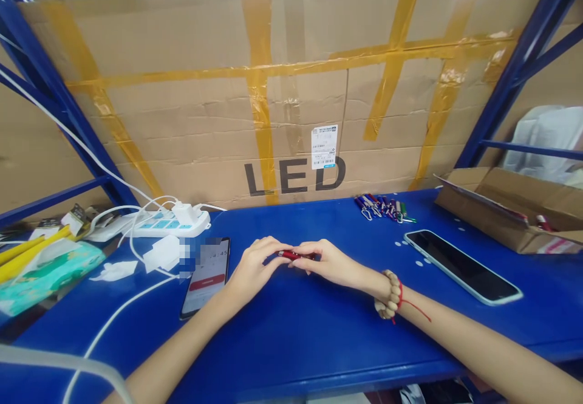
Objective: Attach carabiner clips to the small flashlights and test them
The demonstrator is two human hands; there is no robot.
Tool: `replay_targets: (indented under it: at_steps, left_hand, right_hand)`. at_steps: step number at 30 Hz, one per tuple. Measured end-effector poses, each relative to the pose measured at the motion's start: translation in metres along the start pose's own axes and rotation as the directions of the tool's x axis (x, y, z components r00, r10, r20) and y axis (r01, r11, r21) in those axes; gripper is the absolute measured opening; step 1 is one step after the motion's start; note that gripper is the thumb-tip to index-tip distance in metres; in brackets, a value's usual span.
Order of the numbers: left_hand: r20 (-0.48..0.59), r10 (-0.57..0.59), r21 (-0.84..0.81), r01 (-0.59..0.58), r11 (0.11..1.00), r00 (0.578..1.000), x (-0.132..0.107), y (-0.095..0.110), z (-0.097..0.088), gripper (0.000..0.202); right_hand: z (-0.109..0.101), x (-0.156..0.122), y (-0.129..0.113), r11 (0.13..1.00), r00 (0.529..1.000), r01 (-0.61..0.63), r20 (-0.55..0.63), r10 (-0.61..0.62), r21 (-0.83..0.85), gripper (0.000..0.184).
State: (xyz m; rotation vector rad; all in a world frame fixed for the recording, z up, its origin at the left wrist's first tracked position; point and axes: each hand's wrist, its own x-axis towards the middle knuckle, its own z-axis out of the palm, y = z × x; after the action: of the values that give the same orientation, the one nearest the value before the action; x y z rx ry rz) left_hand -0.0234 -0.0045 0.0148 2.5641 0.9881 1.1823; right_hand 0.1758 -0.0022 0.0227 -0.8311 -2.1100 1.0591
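A slim red mini flashlight, a metal tube with a silvery end, lies level between my two hands above the blue tabletop. My left hand pinches its left end between thumb and fingers. From the other side, my right hand grips the right part, and those fingers hide much of the tube. A beaded bracelet with a red string circles my right wrist. Farther back, several coloured metal tubes with carabiner clips lie in a small pile.
A phone with a lit screen is left of my hands; a dark-screened phone lies right. An open cardboard box stands back right. A white power strip, cables and crumpled tissue occupy the left. A big carton closes off the back.
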Motion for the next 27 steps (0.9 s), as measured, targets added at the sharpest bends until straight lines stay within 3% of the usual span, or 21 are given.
replay_targets:
  at_steps: [5, 8, 11, 13, 15, 17, 21, 27]
  left_hand:
    - [-0.063, 0.167, 0.025, -0.166, 0.986, 0.984, -0.001, -0.003, 0.002, 0.009]
    - [-0.104, 0.166, -0.002, -0.167, 0.986, 0.981, 0.0, 0.0, 0.002, 0.008]
    - [-0.066, 0.023, -0.051, -0.027, 0.998, 0.998, 0.003, 0.008, -0.001, 0.008]
    - [-0.017, -0.121, -0.13, 0.118, 0.984, 0.992, 0.005, 0.014, -0.004, 0.024]
    - [0.009, -0.248, -0.266, 0.241, 0.933, 0.969, 0.006, 0.018, -0.007, 0.036]
    - [0.031, -0.33, -0.416, 0.312, 0.854, 0.944, 0.005, 0.018, -0.007, 0.034]
    - [0.115, -0.393, -0.587, 0.382, 0.714, 0.912, 0.003, 0.01, -0.001, 0.035]
    - [0.229, -0.394, -0.659, 0.439, 0.61, 0.89, 0.0, 0.008, 0.012, 0.034]
  right_hand:
    - [0.0, -0.001, 0.002, 0.998, 0.996, -0.027, 0.079, 0.031, -0.049, 0.046]
    - [0.001, -0.001, 0.007, 0.999, 0.997, -0.037, 0.066, 0.038, -0.016, 0.046]
    - [0.002, -0.001, 0.01, 0.999, 0.999, -0.041, 0.011, 0.041, 0.015, 0.046]
    - [0.003, -0.001, 0.011, 0.999, 0.999, -0.043, -0.027, 0.043, 0.01, 0.045]
    - [0.004, -0.002, 0.012, 0.998, 0.997, -0.053, -0.063, 0.052, -0.02, 0.045]
    - [0.005, -0.002, 0.013, 0.996, 0.994, -0.069, -0.085, 0.064, -0.063, 0.045]
    - [0.007, -0.002, 0.012, 0.987, 0.992, -0.044, -0.123, 0.025, -0.156, 0.038]
    - [0.008, -0.002, 0.008, 0.977, 0.993, 0.001, -0.116, -0.027, -0.214, 0.028]
